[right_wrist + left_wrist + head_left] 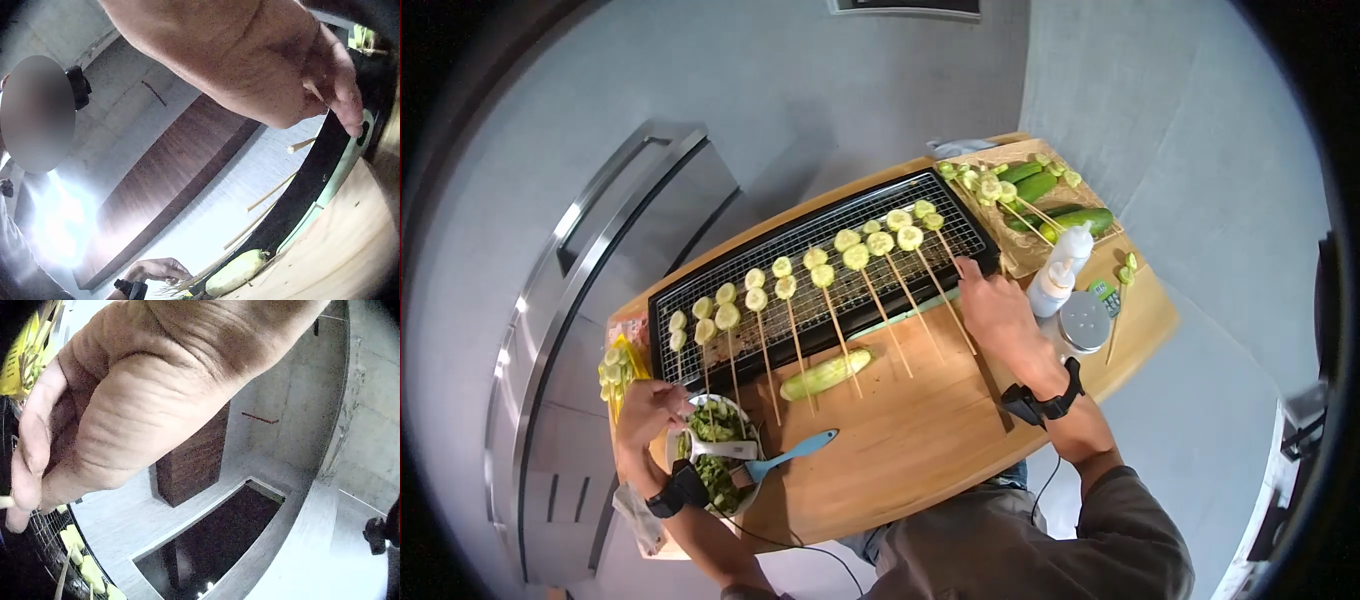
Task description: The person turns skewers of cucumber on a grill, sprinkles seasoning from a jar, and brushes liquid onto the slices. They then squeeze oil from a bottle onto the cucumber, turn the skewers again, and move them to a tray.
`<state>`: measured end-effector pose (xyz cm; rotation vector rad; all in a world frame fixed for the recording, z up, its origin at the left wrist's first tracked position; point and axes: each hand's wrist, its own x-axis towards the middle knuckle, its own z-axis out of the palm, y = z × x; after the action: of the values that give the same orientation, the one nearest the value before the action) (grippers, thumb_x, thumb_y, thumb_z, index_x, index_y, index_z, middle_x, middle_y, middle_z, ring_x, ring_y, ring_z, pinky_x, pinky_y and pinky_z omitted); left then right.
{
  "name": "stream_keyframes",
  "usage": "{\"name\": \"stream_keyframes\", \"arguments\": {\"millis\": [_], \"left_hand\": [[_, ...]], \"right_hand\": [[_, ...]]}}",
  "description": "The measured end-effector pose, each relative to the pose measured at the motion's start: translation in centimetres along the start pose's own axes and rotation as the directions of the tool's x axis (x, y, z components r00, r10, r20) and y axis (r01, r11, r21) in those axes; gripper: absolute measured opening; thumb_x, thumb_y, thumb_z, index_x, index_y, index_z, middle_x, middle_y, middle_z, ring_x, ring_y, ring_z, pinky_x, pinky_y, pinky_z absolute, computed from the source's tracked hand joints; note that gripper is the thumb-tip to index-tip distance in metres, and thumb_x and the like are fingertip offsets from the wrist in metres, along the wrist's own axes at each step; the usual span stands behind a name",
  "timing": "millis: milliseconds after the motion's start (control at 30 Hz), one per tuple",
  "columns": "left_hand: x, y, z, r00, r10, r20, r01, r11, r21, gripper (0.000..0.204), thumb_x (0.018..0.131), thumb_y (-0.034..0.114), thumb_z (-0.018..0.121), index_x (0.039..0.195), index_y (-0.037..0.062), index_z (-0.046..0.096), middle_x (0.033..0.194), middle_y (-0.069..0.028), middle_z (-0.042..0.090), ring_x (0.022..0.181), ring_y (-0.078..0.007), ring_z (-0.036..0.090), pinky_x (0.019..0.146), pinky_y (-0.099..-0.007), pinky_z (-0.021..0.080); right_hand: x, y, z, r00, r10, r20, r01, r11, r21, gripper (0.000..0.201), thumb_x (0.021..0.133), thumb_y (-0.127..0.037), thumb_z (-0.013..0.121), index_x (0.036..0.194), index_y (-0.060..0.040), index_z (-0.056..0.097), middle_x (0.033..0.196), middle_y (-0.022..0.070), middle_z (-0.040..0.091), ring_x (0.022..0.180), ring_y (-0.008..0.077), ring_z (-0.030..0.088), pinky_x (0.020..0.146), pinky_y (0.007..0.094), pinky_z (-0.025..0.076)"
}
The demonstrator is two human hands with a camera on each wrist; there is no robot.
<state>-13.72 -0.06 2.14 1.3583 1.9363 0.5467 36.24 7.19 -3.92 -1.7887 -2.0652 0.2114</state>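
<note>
My left hand (650,410) is at the grill's near left corner, thumb and fingertips pinching the stick end of the leftmost cucumber skewer (677,330); in the left wrist view a bit of stick shows at the fingertips (25,499). At the other end, my right hand (995,310) pinches the stick of the rightmost cucumber skewer (932,220); the right wrist view shows that stick (315,91) between curled fingers. Several more cucumber skewers (856,257) lie in a row on the wire-topped black grill (800,235), sticks pointing toward me.
A peeled cucumber (825,375) lies before the grill. Below my left hand stand a bowl of green peelings (720,485), a white peeler (720,448) and a blue basting brush (800,450). At right are a cucumber tray (1022,262), white squeeze bottles (1052,288) and a shaker (1084,322).
</note>
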Motion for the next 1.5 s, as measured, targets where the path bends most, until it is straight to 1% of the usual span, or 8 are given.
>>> {"name": "stream_keyframes", "arguments": {"millis": [100,233,400,600,700,1067,1167,1500], "left_hand": [[0.5,-0.5,0.2,1.000,-0.011,0.007,0.011,1.000,0.005,0.026,0.099,0.015,0.064,0.097,-0.0092,0.073,0.081,-0.0135,0.077,0.055,-0.0110,0.065,0.052,-0.0247,0.052],[0.7,-0.2,0.5,0.999,0.017,0.040,-0.019,0.998,0.063,0.029,0.098,0.018,0.066,0.094,-0.0089,0.074,0.078,-0.0116,0.076,0.055,-0.0131,0.069,0.050,-0.0260,0.051],[0.2,0.6,0.8,1.000,0.012,0.011,-0.013,0.991,0.130,0.032,0.098,0.021,0.067,0.088,-0.0081,0.074,0.074,-0.0116,0.076,0.056,-0.0145,0.071,0.051,-0.0274,0.053],[1.1,-1.3,0.9,0.989,0.100,-0.105,-0.084,0.985,0.153,0.031,0.092,0.025,0.075,0.086,-0.0050,0.074,0.069,-0.0129,0.073,0.055,-0.0171,0.070,0.055,-0.0311,0.053],[0.4,0.3,1.6,0.911,0.227,-0.344,-0.091,0.925,0.368,0.039,0.085,0.033,0.082,0.078,-0.0037,0.073,0.066,-0.0132,0.072,0.056,-0.0199,0.069,0.058,-0.0343,0.053],[0.2,4.2,4.3,0.995,0.098,0.002,-0.093,0.939,0.330,0.034,0.092,0.024,0.074,0.077,-0.0066,0.074,0.062,-0.0106,0.071,0.047,-0.0152,0.065,0.047,-0.0301,0.050],[0.3,2.9,3.7,0.991,0.129,-0.033,-0.128,0.991,0.036,0.028,0.097,0.017,0.068,0.086,-0.0079,0.074,0.067,-0.0112,0.072,0.047,-0.0127,0.063,0.046,-0.0275,0.048],[-0.8,3.3,2.5,0.990,0.132,-0.039,-0.132,0.991,0.008,0.029,0.102,0.018,0.061,0.092,-0.0070,0.073,0.072,-0.0086,0.074,0.048,-0.0094,0.061,0.046,-0.0233,0.048]], "right_hand": [[-0.5,-0.4,-0.2,0.994,-0.052,-0.095,0.053,0.999,0.009,0.037,0.095,-0.006,0.056,0.132,-0.0010,0.053,0.106,0.0254,0.066,0.093,0.0466,0.068,0.080,0.0543,0.056],[-0.3,-1.1,-0.6,0.943,-0.184,-0.276,0.173,0.983,-0.061,0.033,0.095,-0.012,0.064,0.125,-0.0029,0.057,0.105,0.0200,0.064,0.103,0.0414,0.063,0.086,0.0496,0.054],[-0.5,-1.9,-1.6,0.997,-0.053,-0.052,0.057,0.997,0.061,0.024,0.090,-0.031,0.075,0.095,-0.0079,0.070,0.081,0.0146,0.071,0.084,0.0370,0.070,0.070,0.0476,0.056],[-0.8,-1.7,-1.2,0.997,-0.056,-0.062,0.057,0.998,0.008,0.032,0.085,-0.041,0.077,0.081,-0.0101,0.072,0.072,0.0126,0.072,0.073,0.0353,0.071,0.064,0.0476,0.056],[-0.6,-1.1,-0.2,0.993,-0.078,-0.088,0.077,0.997,-0.010,0.030,0.085,-0.039,0.077,0.079,-0.0100,0.071,0.070,0.0129,0.071,0.070,0.0353,0.071,0.062,0.0468,0.056],[-0.2,-1.5,-1.0,0.956,-0.128,-0.263,0.145,0.988,0.048,0.022,0.090,-0.025,0.071,0.076,-0.0088,0.068,0.059,0.0121,0.066,0.056,0.0351,0.067,0.052,0.0457,0.053],[-0.2,-1.7,-1.0,0.955,-0.116,-0.273,0.144,0.986,0.085,0.022,0.091,-0.025,0.071,0.076,-0.0090,0.068,0.057,0.0110,0.064,0.054,0.0346,0.066,0.051,0.0457,0.052],[-0.1,-1.9,-1.0,0.961,-0.129,-0.245,0.155,0.984,0.092,0.022,0.092,-0.024,0.069,0.077,-0.0079,0.068,0.055,0.0120,0.062,0.051,0.0354,0.064,0.051,0.0456,0.051]]}}
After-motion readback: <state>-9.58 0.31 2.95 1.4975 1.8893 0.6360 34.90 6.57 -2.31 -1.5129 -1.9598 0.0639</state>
